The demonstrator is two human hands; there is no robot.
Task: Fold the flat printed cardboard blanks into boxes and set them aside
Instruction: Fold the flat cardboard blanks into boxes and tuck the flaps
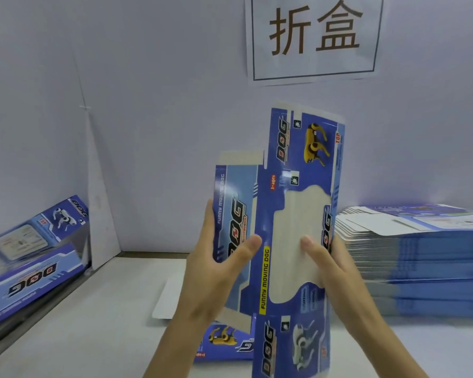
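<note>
Blank [298,159] upright between left hand [216,271] and right hand [336,268], each grip tight on its side.

Single head-worn wide-angle view; it looks forward and somewhat down from the person's own position; range is close, the left hand [216,268], right hand [331,260] and the cardboard blank [298,159] they grip filling the centre; table [107,309] below; wall [161,105] and paper sign [314,36] near ahead.
</note>
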